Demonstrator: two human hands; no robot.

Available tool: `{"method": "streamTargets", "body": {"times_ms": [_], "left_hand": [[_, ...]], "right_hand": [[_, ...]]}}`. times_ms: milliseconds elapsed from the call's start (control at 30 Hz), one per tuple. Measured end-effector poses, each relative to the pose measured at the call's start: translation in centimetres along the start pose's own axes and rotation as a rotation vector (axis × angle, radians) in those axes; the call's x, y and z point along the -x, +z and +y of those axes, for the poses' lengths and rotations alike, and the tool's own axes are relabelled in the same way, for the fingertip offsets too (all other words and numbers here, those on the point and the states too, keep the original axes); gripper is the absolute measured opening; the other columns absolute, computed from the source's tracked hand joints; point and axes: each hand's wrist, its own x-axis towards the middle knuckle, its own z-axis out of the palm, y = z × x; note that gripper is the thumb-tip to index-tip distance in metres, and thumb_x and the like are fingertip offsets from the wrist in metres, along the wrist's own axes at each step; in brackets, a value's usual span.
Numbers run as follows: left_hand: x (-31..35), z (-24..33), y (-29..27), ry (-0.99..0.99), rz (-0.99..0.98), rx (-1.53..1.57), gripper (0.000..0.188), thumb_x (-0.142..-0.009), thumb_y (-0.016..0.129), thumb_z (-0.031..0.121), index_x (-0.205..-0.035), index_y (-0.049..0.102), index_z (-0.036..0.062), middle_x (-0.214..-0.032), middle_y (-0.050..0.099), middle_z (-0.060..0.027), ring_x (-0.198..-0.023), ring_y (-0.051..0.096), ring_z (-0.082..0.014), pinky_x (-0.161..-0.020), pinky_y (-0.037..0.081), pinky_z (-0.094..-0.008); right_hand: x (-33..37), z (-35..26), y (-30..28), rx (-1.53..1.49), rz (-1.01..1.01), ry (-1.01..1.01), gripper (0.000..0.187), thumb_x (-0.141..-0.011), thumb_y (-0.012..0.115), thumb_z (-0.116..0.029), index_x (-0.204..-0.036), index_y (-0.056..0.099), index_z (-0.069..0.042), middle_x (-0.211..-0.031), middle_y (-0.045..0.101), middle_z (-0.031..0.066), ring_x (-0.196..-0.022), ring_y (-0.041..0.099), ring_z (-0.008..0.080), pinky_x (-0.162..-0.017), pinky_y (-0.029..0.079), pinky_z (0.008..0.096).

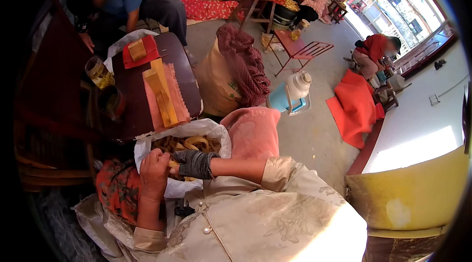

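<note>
My left hand [154, 173] is closed, its knuckles up, around one end of a narrow pale-yellow strip [174, 164]. From the other side my right hand [195, 163], in a dark grey knitted covering, closes on the same strip. Only a short length shows between the two hands. Just beyond and below them, a white plastic bag [222, 134] gapes wide, holding curled tan strips [196, 142] that look like wood or bamboo shavings. What my fingertips do under the grey covering is hidden.
A dark low table [184, 65] at the left bears a wooden block [137, 50], a notched wooden piece [161, 92] on pink cloth, and a jar [100, 72]. Ahead stand a stuffed sack [216, 82] and a blue-white thermos [290, 92]. Several people sit around the room.
</note>
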Motion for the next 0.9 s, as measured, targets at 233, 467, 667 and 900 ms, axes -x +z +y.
{"method": "streamTargets", "body": {"times_ms": [233, 467, 667, 900], "left_hand": [[-0.5, -4.6, 0.2, 0.208, 0.133, -0.077, 0.019, -0.066, 0.061, 0.005, -0.081, 0.050, 0.0067, -0.071, 0.050, -0.0051, -0.061, 0.050, -0.0229, -0.054, 0.039, -0.0347], [-1.5, -3.3, 2.7, -0.614, -0.048, 1.165, 0.012, -0.086, 0.046, 0.008, -0.096, 0.052, 0.0048, -0.074, 0.052, -0.0015, -0.061, 0.048, -0.0082, -0.054, 0.041, -0.0233], [-4.4, -3.4, 2.0, -0.703, -0.015, 1.346, 0.020, -0.091, 0.048, 0.021, -0.102, 0.052, 0.0053, -0.068, 0.043, 0.0065, -0.054, 0.035, -0.0006, -0.052, 0.038, -0.0178], [-7.1, -4.9, 3.9, -0.752, 0.026, 1.093, 0.018, -0.087, 0.052, 0.022, -0.092, 0.059, 0.0057, -0.069, 0.055, 0.0038, -0.053, 0.043, -0.0024, -0.044, 0.035, -0.0178]], "right_hand": [[-0.2, -1.7, 1.4, 0.198, 0.150, -0.084, 0.043, -0.077, 0.055, -0.030, -0.110, 0.050, -0.002, -0.094, 0.058, 0.0233, -0.089, 0.055, 0.0377, -0.078, 0.044, 0.0408], [-2.4, 1.7, -2.0, 0.189, 0.445, -0.127, 0.033, -0.079, 0.060, -0.027, -0.095, 0.055, 0.001, -0.082, 0.059, 0.0194, -0.078, 0.057, 0.0335, -0.071, 0.043, 0.0385], [-4.8, 3.3, -5.6, -0.121, 0.482, -0.085, 0.026, -0.078, 0.065, -0.022, -0.080, 0.053, 0.002, -0.068, 0.056, 0.0090, -0.063, 0.049, 0.0139, -0.062, 0.042, 0.0281], [-6.4, 3.6, -7.4, -0.121, 0.526, -0.125, 0.026, -0.080, 0.062, -0.023, -0.078, 0.053, 0.001, -0.066, 0.056, 0.0094, -0.062, 0.050, 0.0135, -0.061, 0.043, 0.0287]]}}
